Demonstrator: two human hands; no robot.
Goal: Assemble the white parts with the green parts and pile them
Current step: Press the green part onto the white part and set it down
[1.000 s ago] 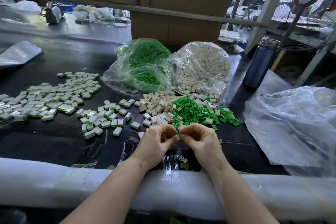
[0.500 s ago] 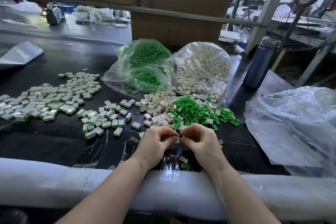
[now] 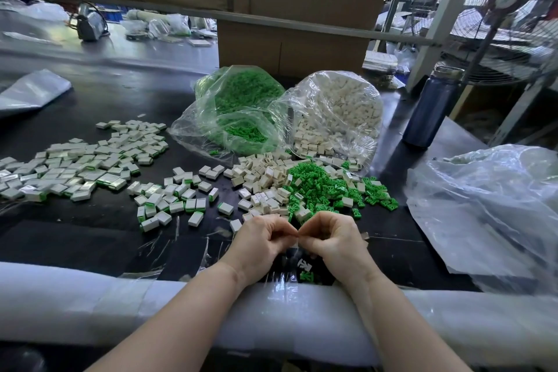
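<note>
With both fists curled up and knuckle to knuckle over the black table (image 3: 90, 238), my left hand (image 3: 259, 240) and right hand (image 3: 335, 238) are pinching something tiny between the fingertips, but honestly I can't tell what, it's hidden. Just past my knuckles sit the loose white parts (image 3: 265, 178) and green parts (image 3: 317, 187). Off to my left are the finished white-and-green pieces (image 3: 75, 166). Further out beyond the loose heaps, one bag of green parts (image 3: 241, 106) and one bag of white parts (image 3: 338, 106).
</note>
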